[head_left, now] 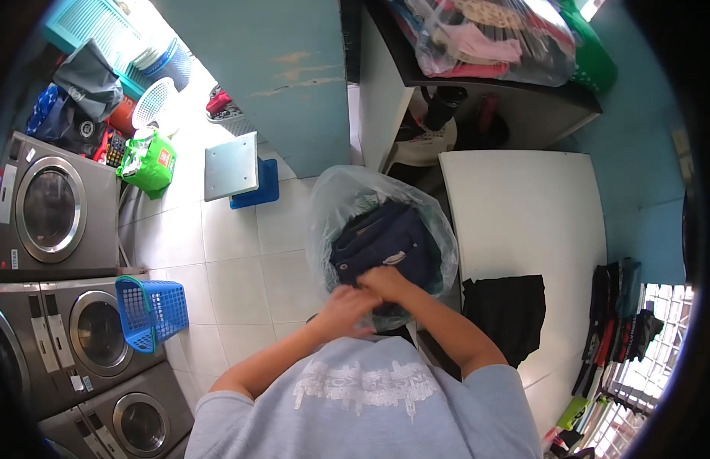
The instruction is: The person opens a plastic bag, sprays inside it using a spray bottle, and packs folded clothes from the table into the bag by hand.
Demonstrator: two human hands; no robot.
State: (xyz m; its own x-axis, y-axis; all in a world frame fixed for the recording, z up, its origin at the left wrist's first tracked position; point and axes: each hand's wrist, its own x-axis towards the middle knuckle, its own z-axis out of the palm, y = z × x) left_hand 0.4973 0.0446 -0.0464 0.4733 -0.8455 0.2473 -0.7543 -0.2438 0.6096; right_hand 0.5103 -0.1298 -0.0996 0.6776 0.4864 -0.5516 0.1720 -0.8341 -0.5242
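Observation:
A large clear plastic bag [439, 218] stands with its mouth wide apart in front of me. Folded dark navy trousers [416, 229], with a button and a pale mark, lie inside it. My right hand [383, 283] is at the near edge of the trousers, its fingers curled closed; what they grip is hidden. Close beside it, nearly touching, my left hand [346, 310] is over the near side of the bag, slightly blurred, its fingers looking apart and nothing visible in them.
To the right, a white table [523, 206] bears a black folded garment [504, 317]. Bagged clothes [492, 38] rest on a dark-topped shelf. Front-loading machines [56, 206] line the left, near a blue basket [152, 314]. A stool [232, 164] and green bag [148, 161] stand further off.

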